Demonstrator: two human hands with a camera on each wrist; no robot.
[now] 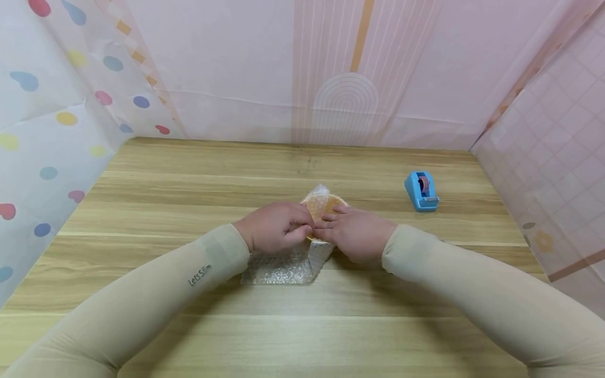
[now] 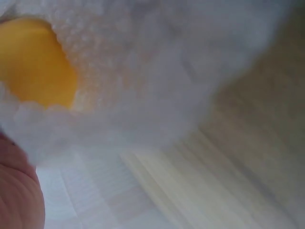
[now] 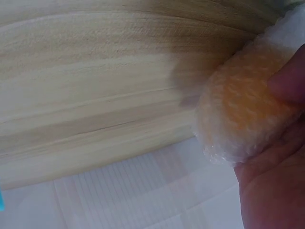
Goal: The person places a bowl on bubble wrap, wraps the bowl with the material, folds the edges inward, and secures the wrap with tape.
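Observation:
A round orange-yellow object with a pale rim (image 1: 333, 201) sits partly wrapped in bubble wrap (image 1: 283, 266) in the middle of the table. In the left wrist view its smooth yellow surface (image 2: 40, 67) shows through a gap in the wrap. My left hand (image 1: 279, 224) pinches the wrap at the object's left side, fingers curled and thumb forward. From the right, my right hand (image 1: 356, 233) holds the wrapped object: its fingers lie across the top, and in the right wrist view a digit presses the covered side (image 3: 248, 95). A flap of wrap spreads below the left hand.
A blue tape dispenser (image 1: 422, 192) with a reddish roll stands at the right rear of the wood-grain table (image 1: 302, 341). Patterned sheets (image 1: 212, 68) rise behind the table and along both sides.

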